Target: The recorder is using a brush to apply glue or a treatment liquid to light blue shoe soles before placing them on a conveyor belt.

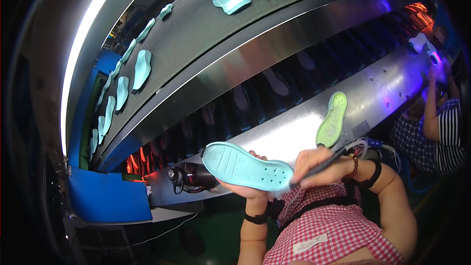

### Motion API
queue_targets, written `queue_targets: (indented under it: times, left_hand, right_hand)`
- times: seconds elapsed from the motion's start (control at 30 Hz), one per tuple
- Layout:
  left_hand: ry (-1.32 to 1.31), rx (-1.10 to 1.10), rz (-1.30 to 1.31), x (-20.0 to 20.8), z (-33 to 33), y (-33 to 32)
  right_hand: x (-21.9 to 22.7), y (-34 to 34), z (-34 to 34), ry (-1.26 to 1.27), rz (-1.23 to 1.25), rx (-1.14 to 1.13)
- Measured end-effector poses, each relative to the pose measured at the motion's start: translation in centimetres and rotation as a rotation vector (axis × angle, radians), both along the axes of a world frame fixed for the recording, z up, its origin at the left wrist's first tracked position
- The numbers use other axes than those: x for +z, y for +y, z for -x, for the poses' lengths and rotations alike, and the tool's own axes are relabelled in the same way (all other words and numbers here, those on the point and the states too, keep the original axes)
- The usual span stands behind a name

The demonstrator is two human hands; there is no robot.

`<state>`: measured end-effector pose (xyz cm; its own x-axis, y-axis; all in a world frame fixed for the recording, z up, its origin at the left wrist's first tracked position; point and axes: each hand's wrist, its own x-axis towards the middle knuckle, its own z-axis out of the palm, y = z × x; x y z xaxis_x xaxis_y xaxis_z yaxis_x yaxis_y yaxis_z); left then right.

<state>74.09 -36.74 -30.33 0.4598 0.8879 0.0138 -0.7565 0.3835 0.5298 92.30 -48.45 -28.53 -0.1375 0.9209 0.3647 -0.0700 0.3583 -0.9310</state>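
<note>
A turquoise shoe sole [230,164] lies across my left hand [248,190], which grips it from beneath, with fingertips showing over its far edge. Its face toward me has raised ridges at the left end and several small holes at the right end. My right hand [319,167] is closed around a dark-handled brush [327,162], whose tip is at the sole's right end. Most of the bristles are blurred. Beyond my right hand, a yellow-green sole [334,118] rests on the metal ledge [282,140].
Several turquoise soles [142,68] ride on the dark conveyor belt [196,44]. Below it, a slot holds dark rows of soles [277,82], with a red glow at both ends. A dark bottle [194,176] stands left. A co-worker [427,127] handles pale soles at far right.
</note>
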Motion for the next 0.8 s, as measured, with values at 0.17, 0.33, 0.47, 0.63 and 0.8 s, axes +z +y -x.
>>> queue_targets:
  times: [0.17, 0.33, 0.47, 0.63, 0.8]
  left_hand:
    - [0.008, 0.04, -0.054, 0.9, -0.4, 0.0]
    - [0.036, 0.042, -0.131, 1.3, -0.4, 0.0]
    - [0.076, 0.072, -0.12, 1.7, -0.7, -0.1]
    - [-0.008, -0.114, -0.19, 1.8, -0.5, 0.0]
    - [0.023, -0.114, 0.01, 2.2, -2.4, -4.5]
  right_hand:
    - [-0.4, 0.0, 0.4, -0.067, -0.08, 0.012]
    - [-0.9, 0.2, -0.5, 0.098, 0.09, -0.029]
    - [-1.8, 0.2, -0.3, 0.086, 0.072, 0.11]
    - [-1.8, 0.3, 0.0, 0.377, 0.316, 0.062]
    - [-1.8, 0.3, 1.8, 0.861, 0.388, 0.007]
